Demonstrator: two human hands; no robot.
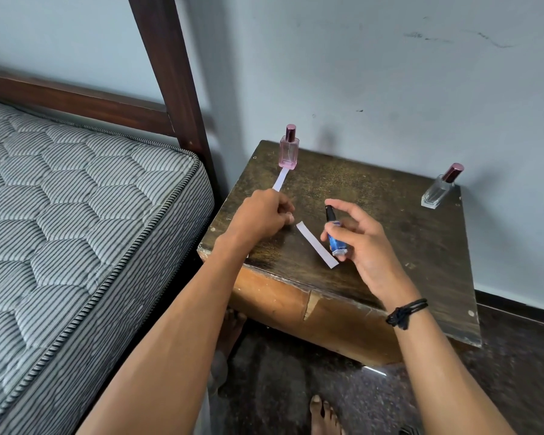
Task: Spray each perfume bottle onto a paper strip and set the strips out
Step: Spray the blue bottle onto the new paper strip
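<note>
Blue perfume bottle (336,238) sits in the R hand (363,240): thumb and curled fingers pinch its body, and the index fingertip (329,203) is hooked over the black sprayer top. Btl is tilted, sprayer end toward 11 o'clock. It's held over the table (390,215) near the front edge, approx 6 o'clock on the top (12 = wall side). Just under it a paper strip (316,244) lies flat on the wood, running 11 to 5 o'clock. The strip's near end shows right beside the btl's base; can't tell if they touch. Black cord band (405,312) on the R wrist.

L hand (261,216) is at 9 o'clock of that strip: fingers curled in, palm down, fingertips just beside the strip's far end. Can't tell whether they touch it or hold anything inside.

Second strip (280,179) lies at 12 o'clock of the L hand, running from the knuckles up to the pink bottle (289,152). That one stands upright w/ cap on at the table's 11 o'clock corner. Clear bottle (437,191), dark-red cap on, stands at the 2 o'clock edge, well apart from both hands.

Mattress (76,199) w/ striped quilting is at 9 o'clock of the table, w/ the dark wood bed frame (167,70) behind it. Pale wall (390,73) at 12. Bare foot (324,416) on the dark floor at 6.
</note>
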